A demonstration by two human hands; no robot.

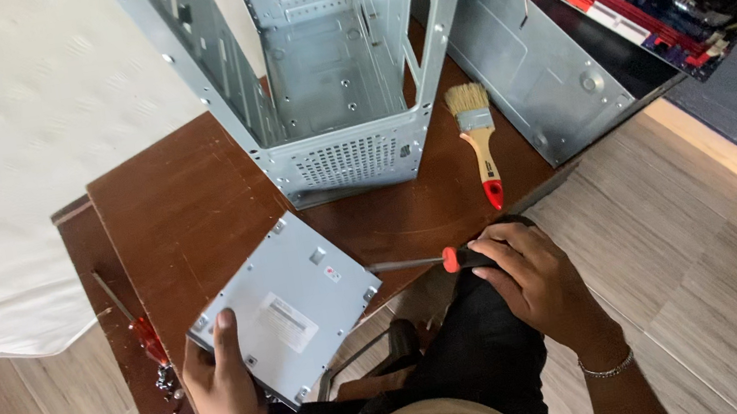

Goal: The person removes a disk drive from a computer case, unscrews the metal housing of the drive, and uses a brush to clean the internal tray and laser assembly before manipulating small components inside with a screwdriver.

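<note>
Left hand (pixel 221 394) fingers grip one grey drive (pixel 284 305); right hand (pixel 536 284) fingers clasp one screwdriver (pixel 416 262); one brush (pixel 480 142).

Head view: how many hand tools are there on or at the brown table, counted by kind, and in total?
Screwdrivers: 2, one with a red and black handle in the right hand with its tip at the grey drive held by the left hand, and one with a red handle lying at the table's left edge
Paintbrushes: 1
Total: 3
</note>
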